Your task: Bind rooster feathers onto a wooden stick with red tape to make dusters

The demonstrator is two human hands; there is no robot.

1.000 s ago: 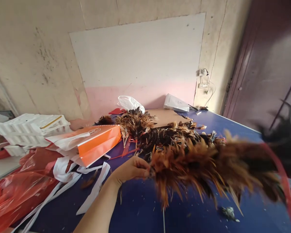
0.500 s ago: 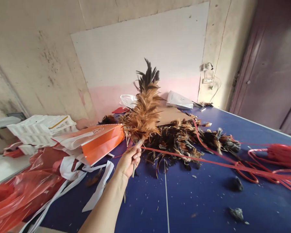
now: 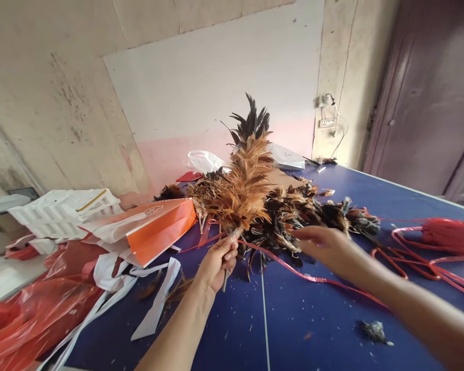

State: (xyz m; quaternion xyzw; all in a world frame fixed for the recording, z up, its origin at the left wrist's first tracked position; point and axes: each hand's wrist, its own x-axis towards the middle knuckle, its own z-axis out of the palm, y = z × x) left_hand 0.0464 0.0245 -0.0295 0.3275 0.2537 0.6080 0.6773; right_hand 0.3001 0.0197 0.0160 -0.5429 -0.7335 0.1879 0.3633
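My left hand (image 3: 219, 263) is closed around the thin stick of a feather duster (image 3: 251, 180), just below its feathers. The duster stands upright, with brown feathers below and black ones at the tip. From the binding by my left hand, a red plastic strip (image 3: 286, 265) runs right and passes under my right forearm. My right hand (image 3: 322, 247), slightly blurred, hovers at the front edge of a pile of loose dark and brown feathers (image 3: 290, 206). Its fingers stretch left, and I see nothing held in them.
An orange and white paper bag (image 3: 162, 226), white strips (image 3: 158, 304) and red plastic bags (image 3: 58, 304) lie left on the blue table (image 3: 313, 330). A red strip bundle (image 3: 448, 237) lies right. Grey fluff (image 3: 376, 331) sits near the front. Brown cardboard (image 3: 284, 179) lies behind the feathers.
My right hand has come into view from the right and reached the feather pile. The red strip, straight and taut before, now sags onto the table. The duster has shifted slightly right in view.
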